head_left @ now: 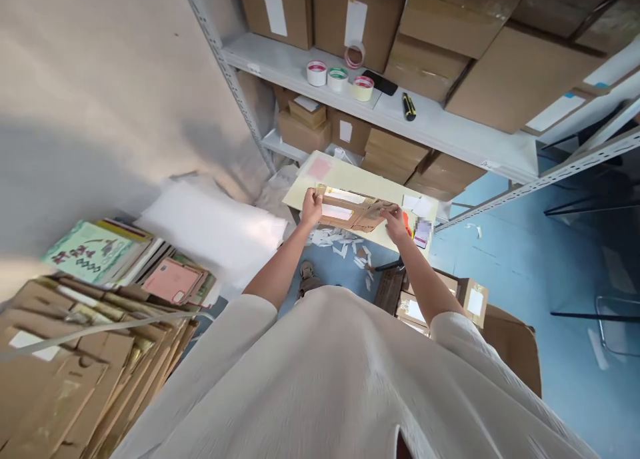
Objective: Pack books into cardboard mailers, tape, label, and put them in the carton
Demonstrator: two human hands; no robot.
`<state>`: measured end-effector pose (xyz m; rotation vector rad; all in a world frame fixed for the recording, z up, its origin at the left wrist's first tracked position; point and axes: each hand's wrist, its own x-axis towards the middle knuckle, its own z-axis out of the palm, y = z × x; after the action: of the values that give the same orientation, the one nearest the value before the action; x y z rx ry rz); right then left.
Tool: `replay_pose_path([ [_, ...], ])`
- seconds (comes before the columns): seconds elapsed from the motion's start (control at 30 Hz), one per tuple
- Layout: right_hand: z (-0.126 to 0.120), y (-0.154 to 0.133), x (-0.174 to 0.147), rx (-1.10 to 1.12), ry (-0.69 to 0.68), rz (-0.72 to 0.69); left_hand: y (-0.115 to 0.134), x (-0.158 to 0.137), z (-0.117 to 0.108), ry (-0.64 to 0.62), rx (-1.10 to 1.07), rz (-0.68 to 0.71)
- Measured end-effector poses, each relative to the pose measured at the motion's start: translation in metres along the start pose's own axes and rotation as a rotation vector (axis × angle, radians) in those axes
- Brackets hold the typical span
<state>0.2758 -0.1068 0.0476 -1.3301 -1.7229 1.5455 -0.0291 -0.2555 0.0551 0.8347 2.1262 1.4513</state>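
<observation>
- Nearest the camera is your white shirt [340, 379]; both forearms reach out from it to a small pale table [370, 179].
- Your left hand [311, 208] is closed on the left end of a flattened cardboard box [350, 212], fingers curled over its edge.
- Your right hand [395, 222] pinches the right end of the same box, fingers bent tight on the card.
- The box lies flat on the table between your two hands, white labels [336, 211] showing on its face; it is not yet folded up into shape, so as far as can be judged the work on it is at an early stage.
- Just beyond your right fingers lie an orange cutter [407, 223] and a phone [423, 233], close enough to be knocked.
- Below your fingers, paper scraps [345, 244] litter the blue floor.
- Far past your fingertips, tape rolls [339, 78] and a black-and-yellow knife [409, 106] sit on the shelf [450, 126].
- Well off your left hand, flattened cartons [75, 366] are stacked; small labelled boxes [470, 299] sit beneath your right forearm.
</observation>
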Motion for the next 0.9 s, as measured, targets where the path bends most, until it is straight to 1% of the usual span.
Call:
replay_pose_path([
  [0.1,-0.009,-0.003,0.010,0.011,0.093,0.066,0.005,0.020,0.021,-0.055,-0.015,0.006],
  [0.23,-0.014,-0.013,0.028,0.094,0.133,0.119,0.007,0.055,0.045,-0.154,-0.061,0.064],
  [0.37,-0.010,-0.027,0.055,0.108,0.174,0.130,0.005,0.094,0.067,-0.272,-0.077,0.115],
  [0.47,-0.003,-0.036,0.076,0.130,0.226,0.147,-0.003,0.120,0.078,-0.377,-0.096,0.160],
  [0.53,0.001,-0.040,0.087,0.154,0.262,0.149,-0.011,0.132,0.082,-0.453,-0.123,0.194],
  [0.63,0.008,-0.041,0.099,0.158,0.276,0.122,-0.023,0.143,0.081,-0.538,-0.140,0.207],
  [0.77,0.012,-0.038,0.108,0.160,0.310,0.104,-0.028,0.149,0.074,-0.594,-0.109,0.267],
  [0.9,0.010,-0.035,0.115,0.174,0.314,0.106,-0.026,0.158,0.075,-0.636,-0.004,0.300],
])
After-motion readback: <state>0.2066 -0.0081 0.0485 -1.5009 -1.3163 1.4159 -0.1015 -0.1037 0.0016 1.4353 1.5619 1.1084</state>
